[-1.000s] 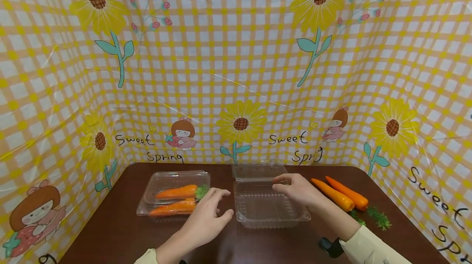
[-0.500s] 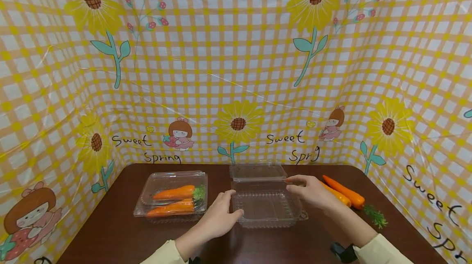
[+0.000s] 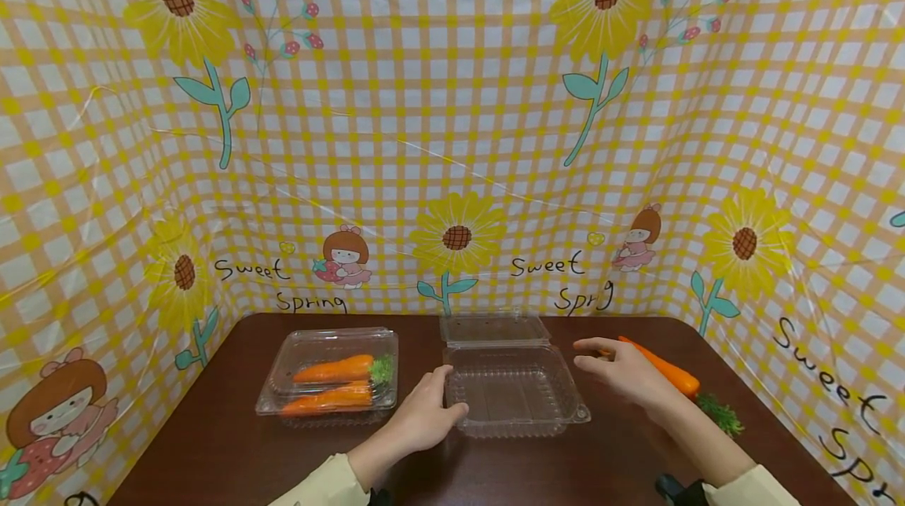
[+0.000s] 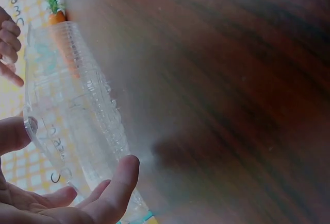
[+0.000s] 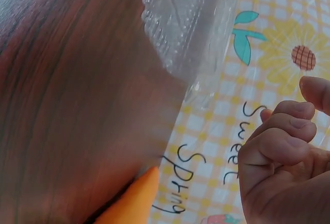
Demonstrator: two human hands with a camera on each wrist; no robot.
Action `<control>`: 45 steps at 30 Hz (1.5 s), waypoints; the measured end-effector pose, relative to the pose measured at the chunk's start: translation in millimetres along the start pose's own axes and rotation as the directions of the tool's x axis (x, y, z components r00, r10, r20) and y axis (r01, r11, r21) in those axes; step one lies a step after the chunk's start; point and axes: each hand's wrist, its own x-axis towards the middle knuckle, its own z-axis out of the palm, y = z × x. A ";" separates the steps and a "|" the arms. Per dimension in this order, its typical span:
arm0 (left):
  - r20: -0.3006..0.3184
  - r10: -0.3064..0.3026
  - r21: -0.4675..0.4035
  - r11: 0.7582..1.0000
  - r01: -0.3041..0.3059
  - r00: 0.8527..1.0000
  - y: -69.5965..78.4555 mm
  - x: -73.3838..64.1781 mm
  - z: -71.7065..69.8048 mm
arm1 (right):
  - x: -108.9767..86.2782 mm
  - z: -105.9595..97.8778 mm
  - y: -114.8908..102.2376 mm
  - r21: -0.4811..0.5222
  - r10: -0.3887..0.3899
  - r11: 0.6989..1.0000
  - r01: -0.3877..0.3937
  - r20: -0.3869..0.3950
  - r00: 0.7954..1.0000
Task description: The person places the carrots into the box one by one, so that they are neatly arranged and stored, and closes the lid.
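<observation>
Head view shows a dark wooden tabletop [image 3: 488,471] backed by checked cloth [image 3: 452,121] printed with sunflowers. Toward its left edge sits a clear plastic box [image 3: 328,345] with its lid down. Two carrots lie inside it, the far carrot [image 3: 335,369] above the near carrot [image 3: 328,398], with a green leafy top [image 3: 382,369] at the box's right end.

Just beside it comes the left hand [image 3: 424,416], reaching in from the near edge. Its thumb and fingers are spread wide, and the fingertips touch the left side of a second, open box [image 3: 512,400]. In the left wrist view one fingertip meets the rim, while the thumb lies along the outside.

This open box stands near the middle of the tabletop, its clear lid [image 3: 495,329] folded back to the far edge.

Right of the box, the right hand [image 3: 625,376] is above the tabletop, fingers loosely bent, thumb apart, holding nothing in the right wrist view. Under and beyond it, toward the far right corner, lies a loose carrot [image 3: 668,371], its leaves [image 3: 719,414] pointing to the right edge. An orange sliver shows by the fingertips; whatever it belongs to is mostly hidden.
</observation>
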 end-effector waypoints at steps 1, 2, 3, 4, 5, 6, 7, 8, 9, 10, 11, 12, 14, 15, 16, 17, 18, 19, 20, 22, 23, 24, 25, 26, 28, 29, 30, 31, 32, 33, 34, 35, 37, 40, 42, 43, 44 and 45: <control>0.000 -0.001 -0.004 1.000 0.001 1.000 0.0 0.1 0.2 | -0.5 -1.5 1.8 0.011 0.008 1.000 -0.008 -0.002 1.000; -0.001 -0.002 -0.007 1.000 0.002 1.000 -0.1 0.3 0.3 | -0.7 -3.2 3.7 0.022 0.011 1.000 -0.011 -0.001 1.000; -0.002 -0.003 -0.011 1.000 0.003 1.000 0.1 0.1 0.3 | -0.8 -5.1 5.7 0.035 0.009 0.999 -0.009 0.001 1.000; -0.003 -0.004 -0.014 1.000 0.004 1.000 -0.1 0.3 0.3 | -1.2 -6.8 8.0 0.045 0.005 0.999 -0.005 0.000 1.000; -0.002 -0.006 -0.017 1.000 0.006 1.000 -0.3 0.3 0.3 | -1.6 -8.6 10.1 0.056 0.007 0.998 -0.006 -0.003 1.000; -0.001 -0.010 -0.021 1.000 0.010 1.000 -0.3 0.3 0.2 | -1.6 -10.7 12.2 0.068 0.006 0.998 -0.006 0.002 1.000; -0.002 -0.010 -0.023 1.000 0.010 1.000 -0.4 0.3 0.0 | -1.6 -12.9 14.3 0.078 0.005 0.997 -0.006 0.006 1.000; -0.002 -0.013 -0.027 1.000 0.013 1.000 -0.3 0.2 -0.3 | -1.4 -15.2 16.2 0.088 -0.002 0.996 0.001 0.012 1.000; 0.000 -0.017 -0.031 0.999 0.017 1.000 -0.3 0.0 -0.4 | -1.5 -17.4 17.8 0.097 0.002 0.995 -0.003 0.013 1.000; 0.000 -0.020 -0.033 0.999 0.020 1.000 -0.5 0.0 -0.4 | -1.7 -19.6 19.3 0.109 0.009 0.994 -0.010 0.014 1.000; 0.001 -0.021 -0.036 0.999 0.021 1.000 -0.4 -0.1 -0.6 | -1.9 -22.0 20.9 0.116 0.011 0.993 -0.012 0.015 1.000; 0.002 -0.022 -0.039 0.999 0.022 1.000 -0.1 -0.4 -1.0 | -1.9 -24.2 22.7 0.118 0.015 0.993 -0.017 0.015 1.000; 0.005 -0.026 -0.043 0.999 0.026 1.000 -0.2 -1.0 -1.3 | -2.3 -28.3 26.2 0.117 0.033 0.993 -0.033 0.003 0.999; 0.007 -0.026 -0.041 0.999 0.026 1.000 -0.4 -1.1 -1.3 | -2.5 -30.3 28.6 0.103 0.045 0.994 -0.044 -0.006 0.999; 0.009 -0.025 -0.040 0.999 0.026 1.000 -0.2 -1.4 -1.7 | -3.0 -32.2 31.1 0.085 0.047 0.995 -0.045 -0.018 0.999; 0.012 -0.025 -0.039 0.999 0.025 1.000 -0.1 -1.7 -1.8 | -3.0 -34.3 34.1 0.059 0.044 0.997 -0.042 -0.028 0.999; 0.014 -0.024 -0.038 0.999 0.024 1.000 0.0 -2.1 -2.0 | -3.0 -36.6 36.9 0.030 0.043 0.999 -0.042 -0.037 0.998; 0.017 -0.024 -0.036 0.999 0.024 1.000 -0.5 -2.1 -1.8 | -2.7 -38.7 39.8 0.017 0.047 0.999 -0.046 -0.045 0.998; 0.019 -0.023 -0.033 0.999 0.023 1.000 -0.8 -2.1 -1.6 | -3.0 -41.0 42.8 0.003 0.047 0.999 -0.047 -0.052 0.998; 0.021 -0.020 -0.028 0.999 0.020 1.000 -1.3 -2.0 -1.6 | -3.0 -45.0 48.2 0.006 0.058 0.998 -0.057 -0.059 0.997; 0.021 -0.016 -0.025 1.000 0.016 1.000 -1.7 -1.6 -1.4 | -2.7 -47.0 50.8 0.008 0.060 0.998 -0.060 -0.062 0.996; 0.020 -0.017 -0.026 1.000 0.018 1.000 -2.1 -1.5 -1.3 | -2.8 -48.2 53.2 0.010 0.068 0.998 -0.067 -0.067 0.995; 0.020 -0.019 -0.026 0.999 0.019 1.000 -2.4 -1.3 -1.4 | -2.7 -49.3 55.6 0.029 0.087 0.996 -0.085 -0.070 0.994; 0.019 -0.020 -0.025 0.999 0.020 1.000 -2.5 -1.2 -1.5 | -2.8 -50.4 57.8 0.028 0.088 0.996 -0.087 -0.075 0.993; 0.018 -0.021 -0.027 0.999 0.022 1.000 -2.2 -1.2 -2.1 | -2.7 -52.4 62.4 0.027 0.096 0.995 -0.094 -0.083 0.992; 0.020 -0.025 -0.030 0.999 0.025 1.000 -1.8 -1.5 -2.3 | -2.7 -53.3 64.3 0.028 0.101 0.995 -0.099 -0.088 0.991; 0.020 -0.028 -0.031 0.999 0.029 0.999 -1.5 -1.8 -2.4 | -2.7 -54.5 66.3 0.034 0.114 0.993 -0.112 -0.090 0.989; 0.020 -0.028 -0.030 0.999 0.029 0.999 -0.8 -2.0 -2.6 | -2.4 -55.9 68.1 0.048 0.129 0.991 -0.125 -0.090 0.988; 0.020 -0.029 -0.029 0.999 0.029 0.999 -0.5 -2.1 -2.6 | -2.3 -57.2 70.0 0.050 0.130 0.991 -0.125 -0.091 0.987; 0.021 -0.031 -0.029 0.999 0.031 0.999 0.1 -2.4 -2.7 | -2.3 -58.6 71.9 0.057 0.136 0.990 -0.131 -0.088 0.987; 0.020 -0.032 -0.028 0.999 0.032 0.999 0.5 -2.5 -2.7 | -1.8 -59.8 73.7 0.063 0.147 0.988 -0.142 -0.085 0.985; 0.018 -0.032 -0.026 0.999 0.032 0.999 0.7 -2.4 -2.8 | -1.8 -61.2 75.8 0.056 0.146 0.988 -0.141 -0.086 0.986; 0.017 -0.032 -0.024 0.999 0.033 0.999 0.6 -2.1 -3.0 | -1.5 -63.3 80.3 0.038 0.135 0.990 -0.132 -0.084 0.987; 0.014 -0.032 -0.025 0.999 0.033 0.999 0.8 -2.3 -3.5 | -0.7 -65.4 86.7 0.012 0.138 0.990 -0.137 -0.092 0.986; 0.014 -0.033 -0.026 0.999 0.033 0.999 0.9 -2.5 -3.6 | -0.3 -66.1 90.6 0.000 0.148 0.989 -0.148 -0.098 0.984; 0.013 -0.034 -0.027 0.999 0.034 0.999 1.3 -2.8 -3.7 | 0.1 -66.6 92.2 -0.001 0.158 0.987 -0.159 -0.101 0.982; 0.012 -0.034 -0.026 0.999 0.034 0.999 1.1 -2.7 -3.6 | 0.2 -66.8 93.7 -0.003 0.168 0.986 -0.170 -0.105 0.980; 0.011 -0.033 -0.025 0.999 0.033 0.999 1.0 -2.6 -3.5 | 0.3 -66.9 95.0 -0.005 0.174 0.984 -0.176 -0.105 0.979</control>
